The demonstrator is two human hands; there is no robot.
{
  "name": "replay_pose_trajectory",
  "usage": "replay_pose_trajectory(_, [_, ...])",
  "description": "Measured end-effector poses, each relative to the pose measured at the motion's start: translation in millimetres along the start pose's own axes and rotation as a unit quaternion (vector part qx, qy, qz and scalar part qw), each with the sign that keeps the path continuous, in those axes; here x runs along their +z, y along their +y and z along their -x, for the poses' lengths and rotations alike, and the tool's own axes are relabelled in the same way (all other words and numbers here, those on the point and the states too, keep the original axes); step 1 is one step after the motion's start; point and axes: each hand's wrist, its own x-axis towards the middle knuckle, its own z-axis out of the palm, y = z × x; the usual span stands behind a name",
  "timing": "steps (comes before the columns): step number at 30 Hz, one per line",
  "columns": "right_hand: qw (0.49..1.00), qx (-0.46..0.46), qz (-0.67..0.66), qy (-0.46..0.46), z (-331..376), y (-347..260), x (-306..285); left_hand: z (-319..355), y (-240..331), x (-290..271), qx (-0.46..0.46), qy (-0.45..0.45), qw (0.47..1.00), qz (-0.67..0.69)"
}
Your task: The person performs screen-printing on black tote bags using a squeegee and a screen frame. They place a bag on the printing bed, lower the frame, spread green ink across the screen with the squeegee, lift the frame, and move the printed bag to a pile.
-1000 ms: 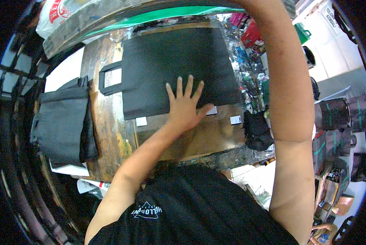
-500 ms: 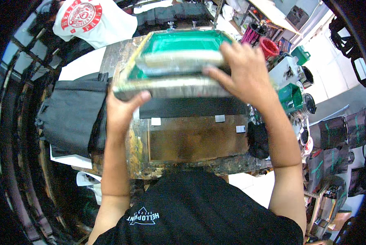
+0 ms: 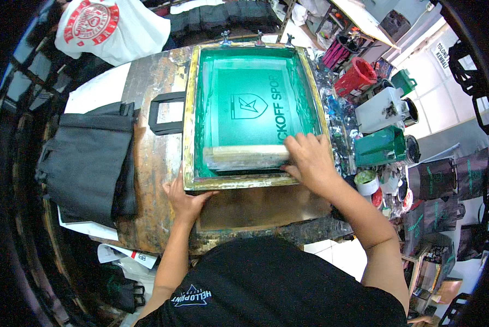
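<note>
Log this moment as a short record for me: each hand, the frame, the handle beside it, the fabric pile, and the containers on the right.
Left hand: the left hand is at the near left corner of the frame; grip unclear
Right hand: the right hand grips the right end of a pale squeegee
Frame: yellowish rim, green screen with dark design
Handle: black loop showing left of the frame
Pile: black fabric pile, farther left
Containers: red container, whitish container, green container

The person (image 3: 272,283) shows one left hand (image 3: 186,204) and one right hand (image 3: 313,163); around them are one frame (image 3: 239,183), one squeegee (image 3: 244,156), three clamps (image 3: 225,38) and one red bucket (image 3: 351,83).
</note>
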Motion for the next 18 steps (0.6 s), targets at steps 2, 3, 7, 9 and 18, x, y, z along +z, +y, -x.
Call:
replay_pose_trajectory(2, [1.0, 0.0, 0.0, 0.007, -2.8, -3.8, 4.3, 1.1, -0.2, -1.5, 0.004, -0.012, 1.0, -0.011])
replay_pose_trajectory(3, [1.0, -0.005, 0.006, 0.017, -7.4, -1.6, 8.9, 3.3, -2.7, -0.6, -0.014, -0.025, 1.0, 0.006])
replay_pose_trajectory(7, [0.999, -0.006, 0.022, 0.048, -44.8, 18.3, 25.8, 5.0, -5.1, -2.4, -0.05, -0.059, 0.996, 0.04])
replay_pose_trajectory(9, [0.998, 0.002, 0.026, 0.056, -75.0, 34.1, 35.8, 4.7, -4.5, -4.0, -0.054, -0.059, 0.996, 0.035])
replay_pose_trajectory(18, [0.991, -0.013, 0.056, 0.125, -236.2, 133.9, 69.2, 0.4, -5.6, -3.2, 0.022, -0.02, 0.999, 0.012])
